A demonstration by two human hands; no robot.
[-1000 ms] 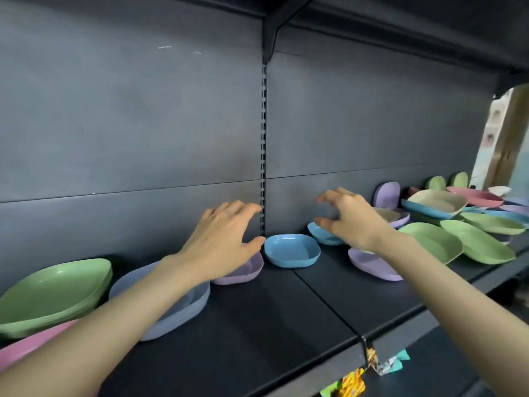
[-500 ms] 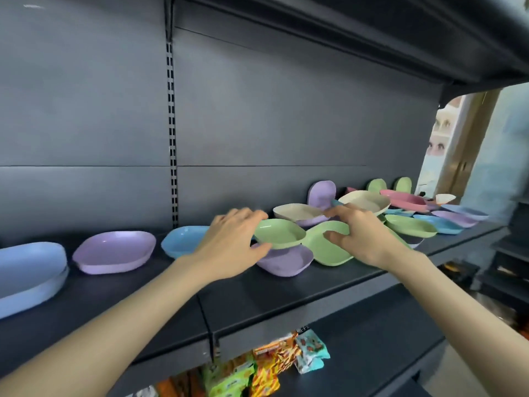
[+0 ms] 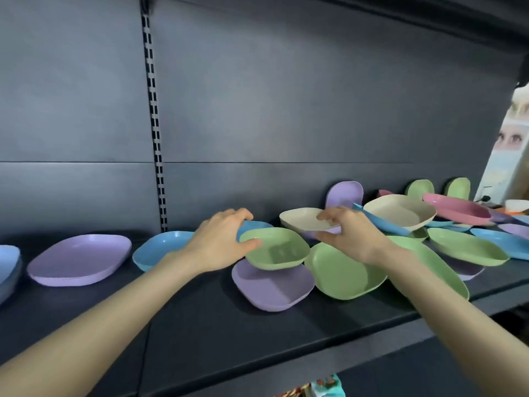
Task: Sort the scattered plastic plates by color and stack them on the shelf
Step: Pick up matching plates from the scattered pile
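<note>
Plastic plates in several colours lie scattered on a dark shelf [image 3: 257, 339]. My left hand [image 3: 220, 242] grips the left rim of a small green plate [image 3: 277, 250], thumb on its near edge. That plate rests tilted on a purple plate [image 3: 272, 286] and against a blue plate [image 3: 257, 224] behind it. My right hand [image 3: 353, 239] pinches the right rim of a beige plate [image 3: 300, 220], fingers above and thumb below. A large green plate [image 3: 340, 272] lies under my right wrist.
To the left lie a purple plate [image 3: 80, 259], a blue plate [image 3: 160, 250] and a blue stack [image 3: 8, 267]. To the right are a second beige plate [image 3: 400, 210], a pink plate [image 3: 455, 209], green and blue plates, and upright purple and green ones against the back wall. Snack packets [image 3: 323, 388] sit below.
The view has swung right along the shelf. Both hands moved from hovering to the plates: the left took the small green plate's rim, the right moved onto the beige plate's rim.
</note>
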